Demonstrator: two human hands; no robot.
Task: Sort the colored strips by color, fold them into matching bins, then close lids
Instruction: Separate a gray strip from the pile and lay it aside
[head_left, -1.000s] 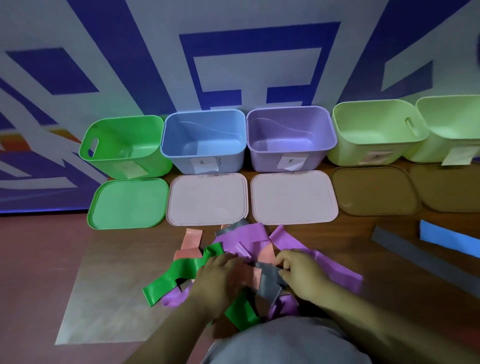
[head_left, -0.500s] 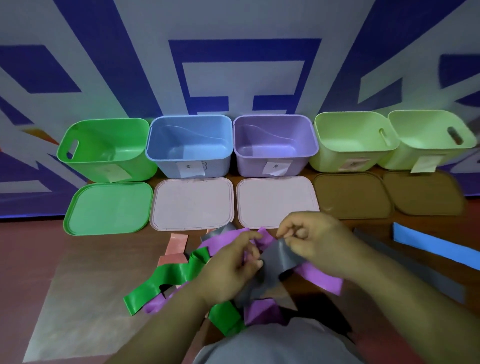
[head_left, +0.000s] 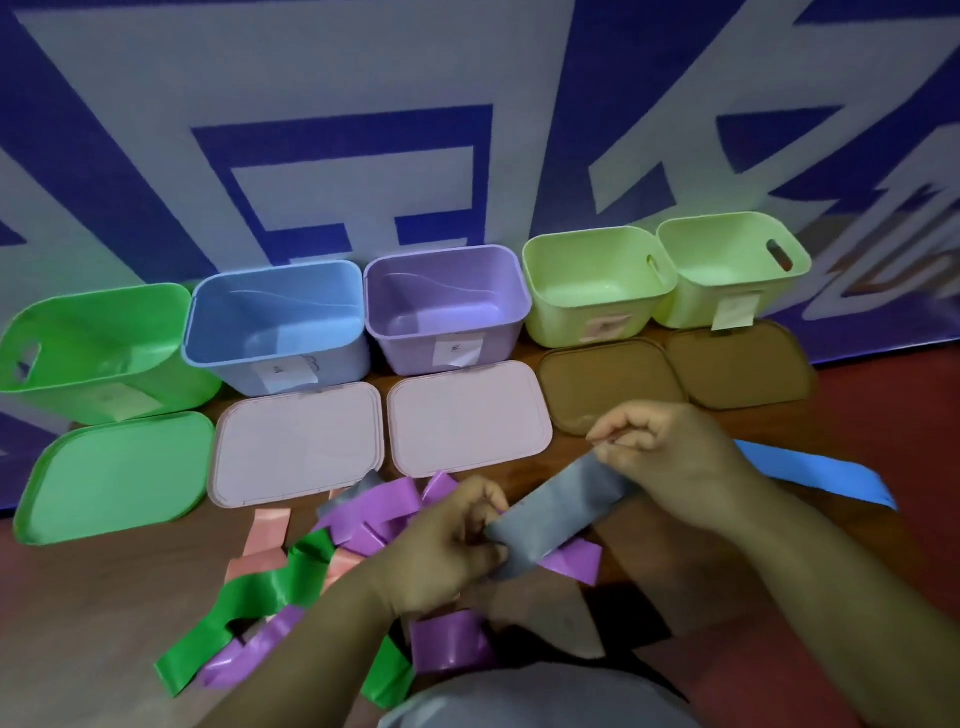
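A grey strip (head_left: 558, 506) is stretched between my hands above the pile. My left hand (head_left: 452, 545) pinches its lower end and my right hand (head_left: 670, 457) pinches its upper end. Under them lie tangled strips on the wooden floor: purple (head_left: 376, 514), green (head_left: 249, 608) and pink (head_left: 265, 535). A blue strip (head_left: 815, 475) lies apart at the right. Along the wall stand open bins: green (head_left: 98, 358), blue (head_left: 280, 327), purple (head_left: 447, 312) and two pale green (head_left: 592, 291), (head_left: 732, 265).
Lids lie flat in front of the bins: a green lid (head_left: 109, 478), two pink lids (head_left: 296, 441), (head_left: 467, 415) and two brown lids (head_left: 608, 382), (head_left: 737, 366). A blue and white patterned wall (head_left: 467, 130) stands right behind the bins. Red floor (head_left: 909, 415) borders the right side.
Both hands have pulled the grey strip up out of the pile. My right hand moved up and to the right, drawing the strip taut between the hands.
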